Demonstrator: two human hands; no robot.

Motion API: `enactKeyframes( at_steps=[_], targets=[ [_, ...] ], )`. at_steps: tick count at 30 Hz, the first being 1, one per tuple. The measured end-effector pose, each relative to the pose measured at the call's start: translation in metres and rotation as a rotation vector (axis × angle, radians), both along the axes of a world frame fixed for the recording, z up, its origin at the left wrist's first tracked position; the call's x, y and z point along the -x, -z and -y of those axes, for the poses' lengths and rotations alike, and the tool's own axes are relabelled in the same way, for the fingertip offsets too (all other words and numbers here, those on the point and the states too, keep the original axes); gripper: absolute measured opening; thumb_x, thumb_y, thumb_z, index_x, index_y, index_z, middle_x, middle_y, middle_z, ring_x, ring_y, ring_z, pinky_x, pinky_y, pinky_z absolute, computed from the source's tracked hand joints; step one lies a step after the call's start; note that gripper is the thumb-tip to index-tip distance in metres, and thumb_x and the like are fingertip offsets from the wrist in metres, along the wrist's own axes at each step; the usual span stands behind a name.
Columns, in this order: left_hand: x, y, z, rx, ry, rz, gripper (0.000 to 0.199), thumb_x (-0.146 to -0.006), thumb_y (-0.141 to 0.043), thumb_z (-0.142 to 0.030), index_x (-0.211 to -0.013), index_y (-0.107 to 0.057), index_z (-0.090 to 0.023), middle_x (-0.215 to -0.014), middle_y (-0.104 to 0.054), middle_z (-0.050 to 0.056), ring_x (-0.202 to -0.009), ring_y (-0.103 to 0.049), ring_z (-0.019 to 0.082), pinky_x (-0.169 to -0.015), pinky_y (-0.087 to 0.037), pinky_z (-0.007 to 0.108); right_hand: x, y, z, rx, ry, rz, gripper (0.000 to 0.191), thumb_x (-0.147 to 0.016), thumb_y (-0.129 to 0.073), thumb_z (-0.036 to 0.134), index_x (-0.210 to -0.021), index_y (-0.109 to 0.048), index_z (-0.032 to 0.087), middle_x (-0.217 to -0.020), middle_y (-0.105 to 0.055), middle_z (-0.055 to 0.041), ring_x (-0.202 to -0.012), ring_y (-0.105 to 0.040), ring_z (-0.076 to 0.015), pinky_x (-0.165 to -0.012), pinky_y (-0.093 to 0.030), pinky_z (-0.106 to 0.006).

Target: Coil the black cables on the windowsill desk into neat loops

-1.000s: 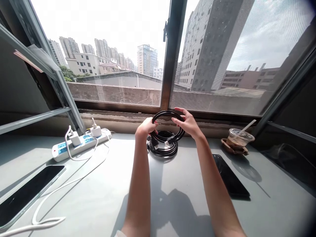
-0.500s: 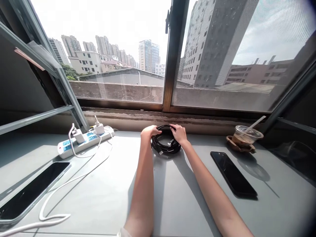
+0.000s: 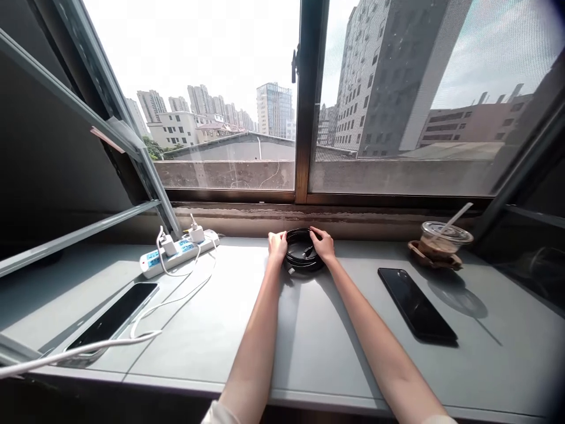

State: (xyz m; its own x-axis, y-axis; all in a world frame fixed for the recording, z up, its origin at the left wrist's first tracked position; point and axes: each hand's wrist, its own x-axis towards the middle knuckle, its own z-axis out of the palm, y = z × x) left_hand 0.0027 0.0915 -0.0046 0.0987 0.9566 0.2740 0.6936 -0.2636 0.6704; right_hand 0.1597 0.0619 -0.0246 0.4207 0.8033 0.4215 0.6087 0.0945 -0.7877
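A coiled black cable (image 3: 304,268) lies on the grey tabletop (image 3: 212,347), close to the window ledge. Two connector ends show, one inside the ring and one at its lower left. My left hand (image 3: 277,245) grips the left side of the coil, its fingers partly hidden behind the loops. On the opposite side, my right hand (image 3: 322,244) is closed around the upper right of the coil, thumb toward the inside.
To the left, a white power strip (image 3: 152,268) holds two plugs with white cords, near a phone (image 3: 115,315). On the right are a black phone (image 3: 417,306) and a plastic cup (image 3: 444,238) with a straw in a brown carrier. Metal frame bars (image 3: 88,232) stand far left.
The view has shifted, so the table's front edge now shows. My left hand has turned from over the coil's top left to its left side; the right hand keeps its hold.
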Motion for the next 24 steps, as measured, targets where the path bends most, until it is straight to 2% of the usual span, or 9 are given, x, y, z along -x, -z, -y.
enactKeyframes(
  at_steps=[4, 8, 13, 16, 19, 22, 24],
  targets=[
    [0.007, 0.002, 0.009, -0.080, -0.022, 0.008, 0.040, -0.092, -0.032, -0.029, -0.120, -0.059, -0.017, -0.112, -0.059, 0.011, -0.111, -0.047, 0.020, -0.098, -0.035, 0.031, -0.003, 0.008, 0.014, -0.086, 0.012, -0.055, 0.044, -0.085, -0.042, 0.039, -0.118, -0.062, 0.018, -0.114, -0.062, -0.0094, -0.104, -0.056, -0.0196, -0.091, -0.041, -0.030],
    [0.025, 0.007, 0.017, -0.138, -0.091, 0.037, 0.042, -0.092, -0.032, -0.031, -0.126, -0.053, -0.017, -0.121, -0.054, 0.012, -0.117, -0.044, 0.021, -0.103, -0.030, 0.033, -0.012, 0.015, 0.029, -0.113, 0.088, -0.104, 0.056, -0.090, -0.023, 0.043, -0.121, -0.057, 0.012, -0.114, -0.062, -0.0134, -0.098, -0.058, -0.0198, -0.086, -0.042, -0.031],
    [0.046, 0.011, 0.026, -0.134, -0.180, 0.075, 0.043, -0.094, -0.022, -0.028, -0.124, -0.051, -0.020, -0.121, -0.055, 0.011, -0.119, -0.045, 0.020, -0.101, -0.032, 0.033, -0.031, 0.019, 0.044, -0.067, 0.185, -0.111, 0.050, -0.086, -0.028, 0.040, -0.102, -0.067, 0.011, -0.102, -0.066, -0.0135, -0.093, -0.058, -0.0213, -0.082, -0.042, -0.031],
    [0.042, 0.008, 0.034, -0.141, -0.190, 0.081, 0.042, -0.094, -0.022, -0.031, -0.120, -0.053, -0.019, -0.118, -0.054, 0.013, -0.116, -0.047, 0.023, -0.097, -0.035, 0.032, -0.033, 0.014, 0.054, -0.081, 0.253, -0.090, 0.052, -0.087, -0.027, 0.042, -0.101, -0.067, 0.014, -0.101, -0.065, -0.0118, -0.088, -0.057, -0.0205, -0.076, -0.042, -0.030],
    [0.029, 0.004, 0.046, -0.126, -0.134, 0.063, 0.041, -0.094, -0.024, -0.036, -0.112, -0.058, -0.020, -0.111, -0.055, 0.013, -0.103, -0.055, 0.023, -0.088, -0.041, 0.031, -0.022, 0.005, 0.062, -0.130, 0.279, -0.045, 0.049, -0.086, -0.031, 0.046, -0.107, -0.066, 0.018, -0.106, -0.062, -0.0083, -0.079, -0.056, -0.0167, -0.069, -0.042, -0.027],
    [0.019, 0.003, 0.054, -0.092, -0.088, 0.037, 0.041, -0.095, -0.025, -0.037, -0.111, -0.059, -0.021, -0.111, -0.057, 0.012, -0.092, -0.059, 0.022, -0.080, -0.042, 0.030, -0.003, 0.000, 0.065, -0.156, 0.190, 0.087, 0.044, -0.085, -0.040, 0.046, -0.114, -0.064, 0.023, -0.106, -0.060, -0.0048, -0.069, -0.054, -0.0128, -0.064, -0.042, -0.025],
    [0.019, 0.004, 0.056, -0.070, -0.085, 0.022, 0.042, -0.095, -0.025, -0.035, -0.109, -0.061, -0.020, -0.110, -0.059, 0.012, -0.091, -0.059, 0.022, -0.079, -0.042, 0.030, 0.008, 0.000, 0.065, -0.131, 0.124, 0.186, 0.044, -0.085, -0.041, 0.041, -0.120, -0.061, 0.022, -0.108, -0.059, -0.0053, -0.070, -0.054, -0.0126, -0.064, -0.042, -0.025]
  ],
)
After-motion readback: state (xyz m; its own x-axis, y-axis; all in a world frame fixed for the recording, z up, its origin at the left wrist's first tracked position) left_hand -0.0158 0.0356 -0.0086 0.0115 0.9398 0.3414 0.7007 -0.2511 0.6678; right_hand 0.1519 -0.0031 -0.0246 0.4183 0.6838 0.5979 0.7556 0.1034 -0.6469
